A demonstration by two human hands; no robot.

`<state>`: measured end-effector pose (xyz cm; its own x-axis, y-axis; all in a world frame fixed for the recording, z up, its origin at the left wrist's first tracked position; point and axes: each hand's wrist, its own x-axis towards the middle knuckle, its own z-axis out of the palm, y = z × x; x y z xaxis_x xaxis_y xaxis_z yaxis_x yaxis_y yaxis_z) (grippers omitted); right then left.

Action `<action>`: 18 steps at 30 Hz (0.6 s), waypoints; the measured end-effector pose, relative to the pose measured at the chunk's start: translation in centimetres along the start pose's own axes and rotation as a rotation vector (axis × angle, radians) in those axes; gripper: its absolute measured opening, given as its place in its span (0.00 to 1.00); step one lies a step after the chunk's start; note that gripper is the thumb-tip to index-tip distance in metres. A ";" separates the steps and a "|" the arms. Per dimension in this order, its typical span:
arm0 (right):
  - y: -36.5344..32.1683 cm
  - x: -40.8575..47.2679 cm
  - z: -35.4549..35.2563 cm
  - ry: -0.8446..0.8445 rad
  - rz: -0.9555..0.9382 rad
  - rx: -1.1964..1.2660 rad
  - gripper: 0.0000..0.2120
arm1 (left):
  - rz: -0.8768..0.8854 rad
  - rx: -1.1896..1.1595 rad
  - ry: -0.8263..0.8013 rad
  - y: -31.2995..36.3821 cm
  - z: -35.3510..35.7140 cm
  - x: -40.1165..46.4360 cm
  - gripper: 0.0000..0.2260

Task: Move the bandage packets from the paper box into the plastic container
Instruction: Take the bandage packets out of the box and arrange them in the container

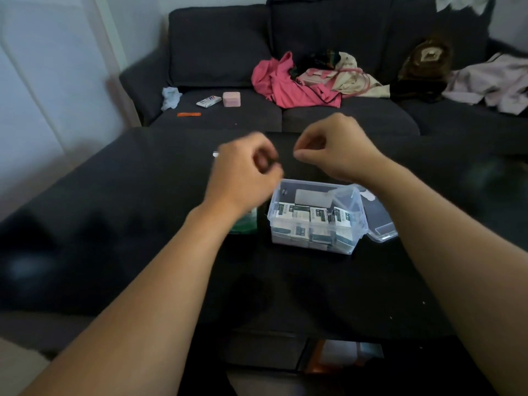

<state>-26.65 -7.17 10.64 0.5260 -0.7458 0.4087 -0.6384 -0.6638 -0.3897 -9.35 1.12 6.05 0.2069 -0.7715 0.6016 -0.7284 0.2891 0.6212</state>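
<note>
On the dark table [371,281], right in the middle, sits one clear plastic container [314,247], lid off, with white-and-green bandage packets [300,215] stacked inside. I can count about four across the top row and more underneath, but the exact total is too blurry to tell. One clear plastic lid [381,224] lies flat just beside the container on its right, touching or nearly so. A green paper box [245,224] peeks out just left of the container, mostly hidden behind the left forearm.

Both hands hang above the table behind the container. The left hand [243,172] has its fingers curled in; it's motion-blurred, and I can't tell if anything's in it. The right hand [334,150] has thumb and fingers pinched close together, apparently on nothing.

Behind the table is one dark grey sofa [217,52] with a pink garment [283,84], one small pink box [231,99] and one orange strip [188,114].
</note>
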 end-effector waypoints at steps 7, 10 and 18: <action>-5.9 0.3 7.5 -0.199 -0.109 -0.075 0.13 | -0.596 0.217 -0.224 -6.5 -3.3 -0.1 0.13; -5.6 0.5 8.7 -0.231 -0.041 -0.205 0.21 | -0.640 0.199 -0.346 -6.8 -2.7 -0.7 0.13; -5.2 0.4 9.4 -0.066 -0.073 -0.197 0.29 | -0.283 0.304 0.043 -5.8 -3.1 -0.5 0.15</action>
<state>-17.89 -4.56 5.08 0.6065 -0.7024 0.3724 -0.6910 -0.6974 -0.1900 -3.21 1.57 3.68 0.4491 -0.7700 0.4533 -0.7974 -0.1165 0.5920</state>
